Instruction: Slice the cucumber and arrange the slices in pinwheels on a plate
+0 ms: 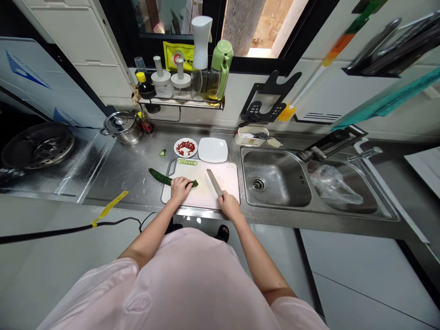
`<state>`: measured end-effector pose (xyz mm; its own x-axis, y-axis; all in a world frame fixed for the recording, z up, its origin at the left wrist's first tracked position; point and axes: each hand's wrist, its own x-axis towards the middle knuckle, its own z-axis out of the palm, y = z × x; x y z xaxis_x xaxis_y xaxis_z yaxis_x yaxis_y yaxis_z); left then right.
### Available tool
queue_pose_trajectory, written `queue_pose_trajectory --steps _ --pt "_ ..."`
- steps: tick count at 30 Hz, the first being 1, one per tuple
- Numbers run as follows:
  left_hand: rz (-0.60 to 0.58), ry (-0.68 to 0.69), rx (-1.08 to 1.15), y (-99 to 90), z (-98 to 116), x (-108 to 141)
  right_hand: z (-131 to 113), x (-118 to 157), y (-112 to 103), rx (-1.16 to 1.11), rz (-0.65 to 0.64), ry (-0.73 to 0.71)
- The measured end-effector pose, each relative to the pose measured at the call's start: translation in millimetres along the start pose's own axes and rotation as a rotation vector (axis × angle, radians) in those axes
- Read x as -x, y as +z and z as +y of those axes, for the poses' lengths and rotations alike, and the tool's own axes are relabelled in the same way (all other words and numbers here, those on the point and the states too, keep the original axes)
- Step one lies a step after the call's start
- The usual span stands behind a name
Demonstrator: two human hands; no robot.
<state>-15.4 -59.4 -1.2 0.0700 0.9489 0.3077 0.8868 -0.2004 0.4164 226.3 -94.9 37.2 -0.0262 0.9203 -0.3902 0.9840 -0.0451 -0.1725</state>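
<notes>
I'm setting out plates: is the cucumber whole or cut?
Cut: the cucumber under the left hand has slices lying in a row on the cutting board.

Square plate (pixel 212 150) just behind cutting board (pixel 227 178)

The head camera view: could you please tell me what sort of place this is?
Probably a home kitchen: a stainless steel double sink, a cutting board holding a cucumber, and a wall shelf of condiment bottles.
</notes>
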Motion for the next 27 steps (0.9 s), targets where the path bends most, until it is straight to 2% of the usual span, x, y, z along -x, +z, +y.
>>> queue_pose_trajectory --steps 6,16,27 --pt "0.013 0.043 0.032 3.4 -0.3 0.0 -7.1 6.4 -2.1 -0.031 0.007 -0.018" --pt "-0.038 0.183 0.052 12.3 -3.9 -5.0 -39.3 12.2 -9.1 0.029 -0.041 -0.114" --pt "-0.106 0.159 -0.004 7.5 -1.0 -4.8 -49.9 13.7 -15.3 0.041 -0.086 -0.129"
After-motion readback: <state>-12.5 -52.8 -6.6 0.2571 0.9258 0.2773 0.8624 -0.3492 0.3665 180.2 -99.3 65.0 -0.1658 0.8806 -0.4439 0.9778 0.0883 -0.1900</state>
